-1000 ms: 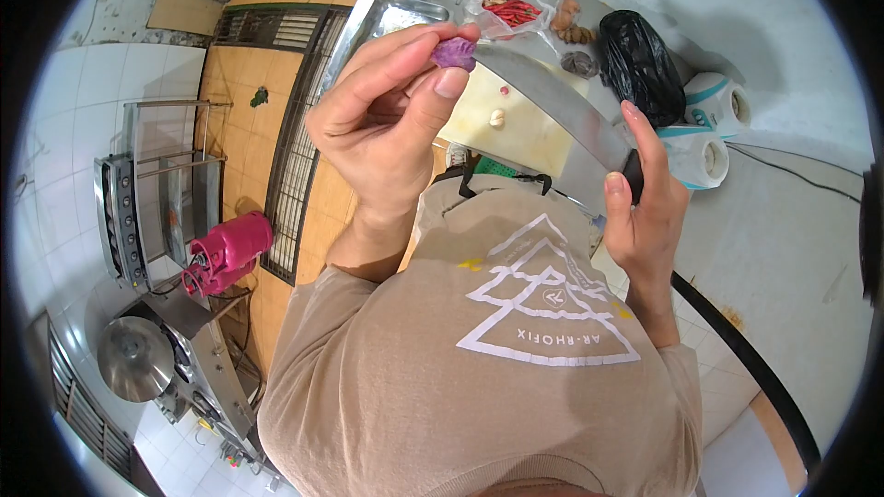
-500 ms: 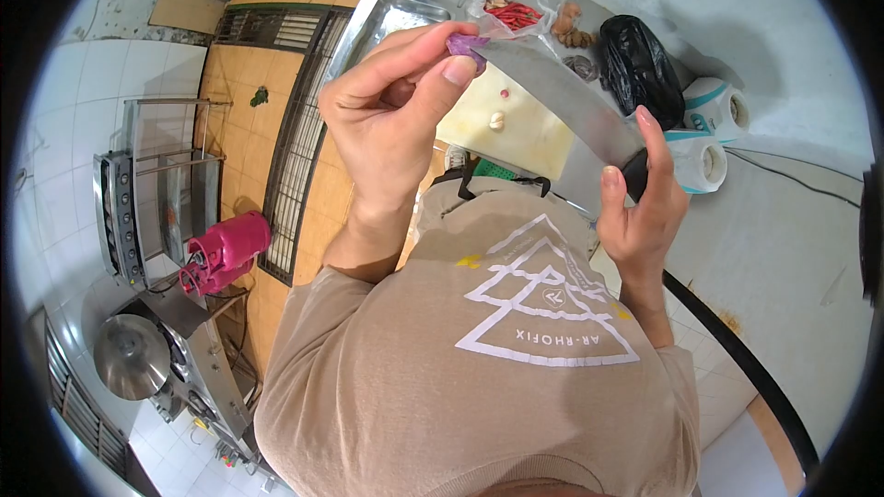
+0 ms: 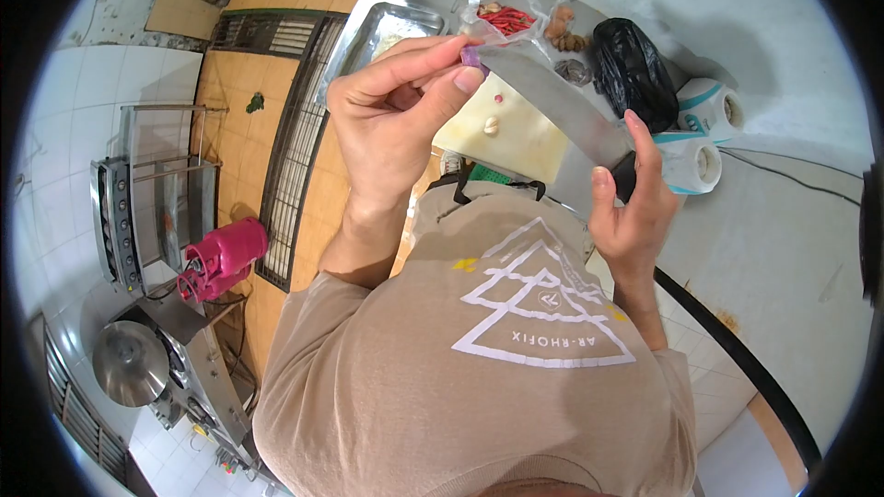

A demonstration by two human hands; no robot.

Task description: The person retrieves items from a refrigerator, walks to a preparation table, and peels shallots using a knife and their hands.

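My left hand (image 3: 396, 110) pinches a small purple piece (image 3: 473, 59) between thumb and fingertips, raised in front of the worktop. Closed on the black handle of a large knife (image 3: 552, 101), my right hand (image 3: 635, 202) has its index finger stretched along the back of the blade. The knife's far end touches or nearly touches the purple piece. Beneath the blade is a pale cutting board (image 3: 525, 143), bearing a whitish clove-like piece (image 3: 491, 126) and a small pink piece (image 3: 499, 99).
Behind the board are a bag of red chillies (image 3: 505, 20), brown roots (image 3: 562, 32), a black plastic bag (image 3: 633, 74) and wrapped rolls (image 3: 692, 166). A metal tray (image 3: 396, 22) sits to the left. A pink gas cylinder (image 3: 226, 256) stands lower left.
My left hand has moved slightly right and down with the purple piece, which is turned differently between the fingers. The knife and my right hand have shifted slightly.
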